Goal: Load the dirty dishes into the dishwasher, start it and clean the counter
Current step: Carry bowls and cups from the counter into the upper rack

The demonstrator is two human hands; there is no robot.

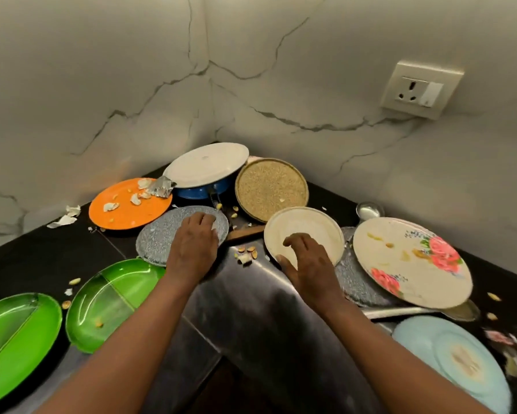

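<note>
Two hands out over a corner counter (pixel 42 258) crowded with dirty dishes; no dishwasher in view, so loading looks barely begun

- Left hand (pixel 193 245): palm down on the grey speckled plate (pixel 161 237), fingers curled over its far rim. Reads as a grip for sliding or tipping the plate toward the body; whether the rim is actually pinched, cannot tell
- Right hand (pixel 306 262): fingers loosely spread, thumb at the near rim of the cream plate (pixel 303 227), fingertips hovering over its face. Not clamped on anything that I can see
- Cream plate sits tilted, partly over a second grey plate (pixel 356 282); floral plate (pixel 409 258) overlaps that one too. Stacked loosely, likely just dumped after eating
- Behind: orange plate (pixel 128 204) with scraps and a crumpled foil piece (pixel 161 186); white plate (pixel 206 164) resting on a blue bowl (pixel 200 191); tan textured plate (pixel 270 188) leaning by the wall
- Near left: two green divided dishes (pixel 72 312), side by side. Near right: pale blue plate (pixel 454 360), and a metal spoon (pixel 415 312) poking from under the floral plate
- Nut shells and crumbs (pixel 246 253) scattered between the hands

Judgement: taking the two nearest plates first frees the middle; scraps need tipping off before loading, and the overlapped pile on the right could shift when the cream plate lifts
</note>
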